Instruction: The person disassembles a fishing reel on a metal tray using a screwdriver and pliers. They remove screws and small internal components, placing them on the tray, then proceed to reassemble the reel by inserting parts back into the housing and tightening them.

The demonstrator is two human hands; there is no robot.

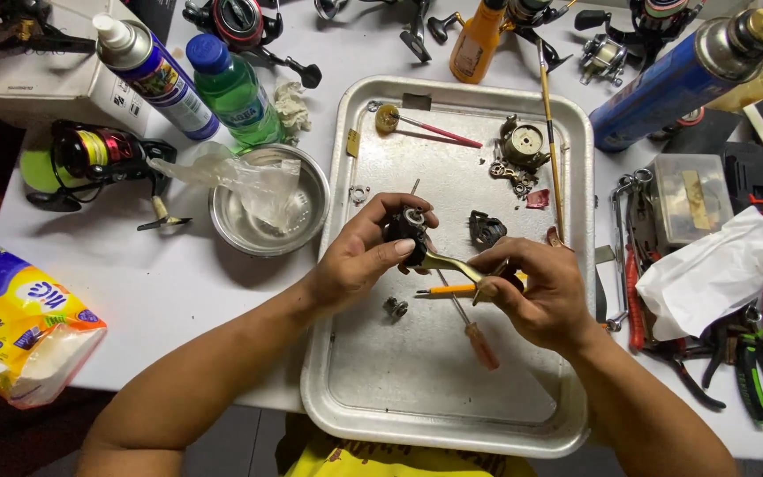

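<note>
Both forearms come in from the bottom edge over a big metal tray (346, 415) sitting on a white table (178, 300). Left hand (359, 261) has its fingers wrapped around a small dark reel part (406, 228), held up above the middle of the tray. Right hand (536, 291) pinches the brass-coloured handle (452, 263) sticking out of that same part, fingers closed on it. Under the hands on the tray lie an orange pencil (443, 289) and a red-handled screwdriver (479, 340), plus a small round nut (395, 307) near the left wrist. Steel bowl (311, 212) sits just left of the tray.
</note>
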